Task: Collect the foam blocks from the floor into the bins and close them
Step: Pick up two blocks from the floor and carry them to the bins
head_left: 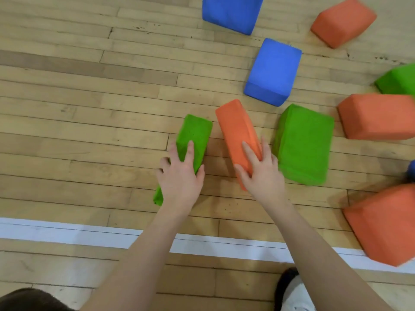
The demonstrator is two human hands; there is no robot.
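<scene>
Foam blocks lie scattered on a wooden floor. My left hand (pixel 179 176) grips a narrow green block (pixel 194 135) from above, fingers wrapped over its near end. My right hand (pixel 260 171) grips a narrow orange block (pixel 235 129) the same way. Just right of it sits a larger green block (pixel 303 142). Beyond are two blue blocks (pixel 272 71) (pixel 231 12). Orange blocks lie at the far right (pixel 343 22) (pixel 377 116) (pixel 384 223). Another green block (pixel 397 80) is cut by the right edge. No bin is in view.
A white painted line (pixel 67 230) crosses the floor in front of me. My foot in a dark and white shoe (pixel 292 288) shows at the bottom. A small blue shape (pixel 412 169) peeks in at the right edge.
</scene>
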